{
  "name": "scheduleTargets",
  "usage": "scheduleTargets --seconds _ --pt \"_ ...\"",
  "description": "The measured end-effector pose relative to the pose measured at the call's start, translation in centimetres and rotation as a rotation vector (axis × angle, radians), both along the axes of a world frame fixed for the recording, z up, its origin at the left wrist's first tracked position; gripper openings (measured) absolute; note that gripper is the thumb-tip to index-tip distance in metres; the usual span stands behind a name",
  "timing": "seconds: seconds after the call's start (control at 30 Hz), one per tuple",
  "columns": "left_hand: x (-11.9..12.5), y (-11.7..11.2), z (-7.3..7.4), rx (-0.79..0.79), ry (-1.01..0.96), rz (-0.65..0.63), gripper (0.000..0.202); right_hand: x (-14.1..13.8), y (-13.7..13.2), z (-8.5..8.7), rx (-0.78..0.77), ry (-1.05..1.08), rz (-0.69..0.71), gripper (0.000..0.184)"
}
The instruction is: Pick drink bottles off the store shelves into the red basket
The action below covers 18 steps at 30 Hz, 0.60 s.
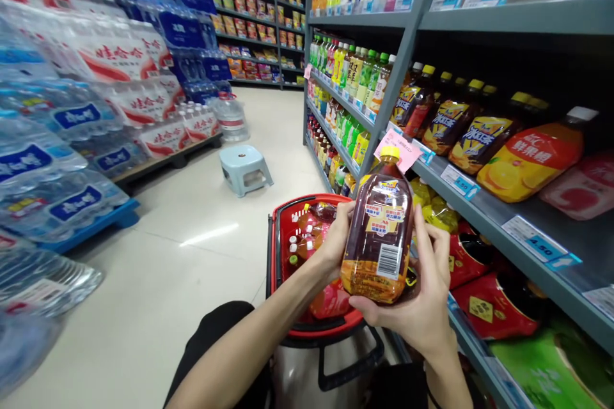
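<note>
Between my two hands is a large bottle of dark iced tea (378, 230) with a yellow cap, its barcode side turned toward me. My left hand (338, 236) grips its left side, with the fingertips hidden behind it. Along the right side and under the base, my right hand (426, 275) is closed around the same bottle. It is held tilted above a red shopping basket (275, 255) with a black rim and handle. Several drink bottles (307, 243) lie inside the basket, partly covered by my left forearm.
Grey shelving (480, 198) with bottled drinks and price tags stands close on my right. A light blue stool (244, 169) is on the floor ahead. Stacked packs of bottled water (81, 118) line the left side. Shelves of packaged food (249, 6) stand at the back.
</note>
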<state>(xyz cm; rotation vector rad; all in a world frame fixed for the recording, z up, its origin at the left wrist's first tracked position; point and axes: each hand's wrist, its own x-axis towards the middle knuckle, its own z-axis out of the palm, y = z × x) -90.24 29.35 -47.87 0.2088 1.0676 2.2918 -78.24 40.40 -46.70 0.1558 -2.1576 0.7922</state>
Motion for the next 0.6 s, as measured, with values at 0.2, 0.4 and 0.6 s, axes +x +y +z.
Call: scheduleTargets --seconds 0.2,0.4,0.6 --pt "0.4 0.1 0.0 0.072 0.016 -0.024 0.066 0.3 0.0 -0.1 0.042 0.01 -0.022 0.139" --pt "0.0 0.1 0.4 0.063 -0.044 0.023 0.047 0.2 0.4 -0.9 -0.104 0.055 0.063 0.123" --pt "0.2 -0.8 1.7 0.125 -0.105 -0.09 0.045 -1.0 2.4 -1.6 -0.094 0.072 0.001 0.056"
